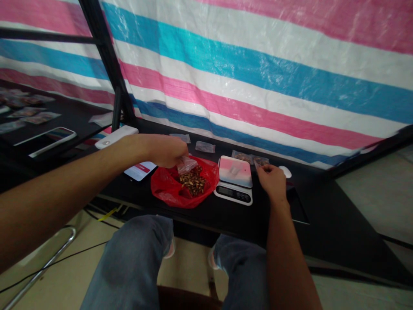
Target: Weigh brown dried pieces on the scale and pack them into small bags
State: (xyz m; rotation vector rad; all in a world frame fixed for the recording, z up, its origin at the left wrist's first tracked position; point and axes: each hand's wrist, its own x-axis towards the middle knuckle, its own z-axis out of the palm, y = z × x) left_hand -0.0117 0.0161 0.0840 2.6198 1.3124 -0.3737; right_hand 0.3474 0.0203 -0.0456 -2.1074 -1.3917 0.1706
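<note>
My left hand [167, 150] is shut on a small clear plastic bag [186, 165], which hangs just above a red plastic bag [171, 185]. Brown seeds or nuts [192, 181] lie heaped on that red bag. My right hand [272, 181] pinches the edge of a small packet [258, 164] beside a digital kitchen scale [234, 193]. The scale's glossy platform [235, 171] reflects pink and white stripes. Several small packets lie along the far side of the table, including one [205, 147] behind the red bag and another [250, 159] behind the scale.
The black table [206, 219] runs in front of a striped tarpaulin [258, 77]. A phone [140, 171], a white power bank [116, 137] and a white mouse [285, 172] lie on it. A second table holds another phone [45, 142] and packets. My jeans-clad knees [135, 258] are below.
</note>
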